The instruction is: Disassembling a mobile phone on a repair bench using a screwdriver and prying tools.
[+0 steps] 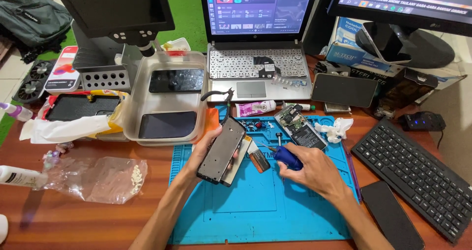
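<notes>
Holding: the left hand grips a dark, flat rectangular phone frame tilted on edge above a blue silicone work mat, fingers clamped along its left side with the thumb across the front.
Right hand: the right hand is closed round a blue-handled precision screwdriver, fingers wrapped tight on the grip, its thin metal tip pointing toward the lower right edge of the phone frame.
Between the fingers: a small dark rectangular part with an orange end lies on the mat, just beside the screwdriver tip.
Beyond the fingertips: an opened phone body with exposed circuit board rests on the mat's far side, a crumpled white tissue next to it, a white tube just past that.
Left of the holding hand: a clear plastic tray carries two dark phones, on the wooden counter.
Right of the working hand: a black keyboard and a black flat slab lie on the counter.
Far side: an open silver laptop faces the worker.
</notes>
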